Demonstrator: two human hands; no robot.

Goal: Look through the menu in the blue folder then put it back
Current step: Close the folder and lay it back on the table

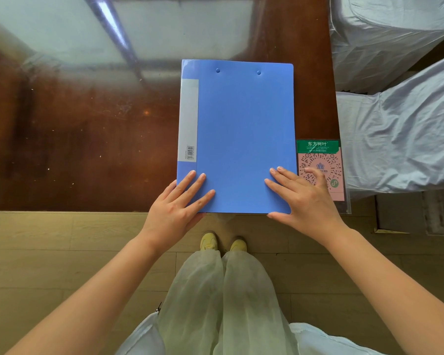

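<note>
The blue folder (241,134) lies closed and flat on the glossy brown table (87,139), its near edge at the table's front edge. A grey label strip with a barcode runs down its left side. My left hand (180,203) rests with fingers spread on the folder's near left corner. My right hand (303,196) lies flat on the near right corner, thumb at the front edge and outer fingers reaching over the pink card beside it. Neither hand grips the folder. No menu pages show.
A pink QR-code card (321,170) in a clear sleeve lies right of the folder. White-covered bedding (400,129) sits to the right of the table. Below the table edge is wooden floor (62,252) with my legs and yellow shoes (223,243).
</note>
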